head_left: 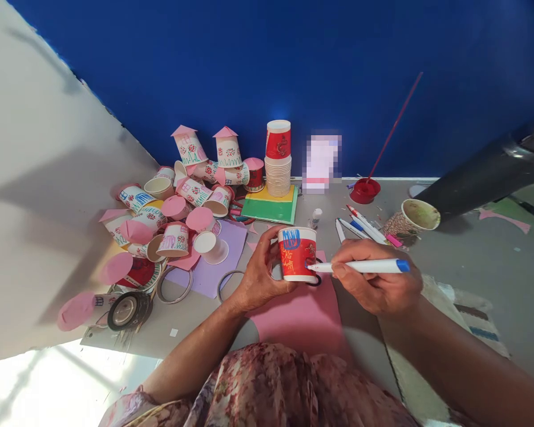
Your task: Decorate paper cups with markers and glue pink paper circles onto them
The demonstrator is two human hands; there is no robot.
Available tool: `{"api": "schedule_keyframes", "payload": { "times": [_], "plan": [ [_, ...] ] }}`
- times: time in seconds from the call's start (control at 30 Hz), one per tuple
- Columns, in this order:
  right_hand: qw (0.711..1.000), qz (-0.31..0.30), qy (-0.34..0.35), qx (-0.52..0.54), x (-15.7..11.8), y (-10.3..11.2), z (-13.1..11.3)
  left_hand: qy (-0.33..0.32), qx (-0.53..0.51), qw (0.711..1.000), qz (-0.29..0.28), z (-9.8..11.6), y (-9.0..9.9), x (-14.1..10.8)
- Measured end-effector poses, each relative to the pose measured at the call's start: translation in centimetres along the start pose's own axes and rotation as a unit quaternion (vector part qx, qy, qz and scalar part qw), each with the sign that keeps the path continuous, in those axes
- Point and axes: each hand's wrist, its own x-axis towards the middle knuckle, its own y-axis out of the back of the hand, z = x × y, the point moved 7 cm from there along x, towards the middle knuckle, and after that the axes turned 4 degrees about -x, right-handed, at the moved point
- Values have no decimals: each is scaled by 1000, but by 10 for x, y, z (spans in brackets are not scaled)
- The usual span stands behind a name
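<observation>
In the middle of the head view, my left hand [258,276] is wrapped round a red paper cup [296,258] with white rims. Blue marker lines form an arched shape on the cup's upper side, and gold characters show below them. My right hand [378,279] pinches a white marker [365,266] with a blue end. The marker's tip touches the cup's right side, or is very close to it. Under the cup lies a sheet of pink paper [300,320]. A black ring [319,276] is partly hidden behind the cup.
Many decorated paper cups with pink tops [229,148] crowd the left. A stack of cups [278,172] stands on green paper [267,207] at the back. Loose markers [360,225] and a speckled cup [412,219] are at right. Tape rolls [127,309] lie at left.
</observation>
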Motion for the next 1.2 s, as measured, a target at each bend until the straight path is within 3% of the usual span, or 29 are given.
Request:
{"api": "schedule_keyframes", "payload": {
  "times": [0.57,0.9,1.2],
  "plan": [
    [1000,-24,8,-11,6,1,-8,10,-2,1000,0,-4,2,-2],
    [998,66,-16,15,-8,6,7,5,-8,1000,2,-2,2,-1],
    [999,39,-2,-9,0,3,-4,9,-24,1000,-8,-8,1,-2]
  ]
}}
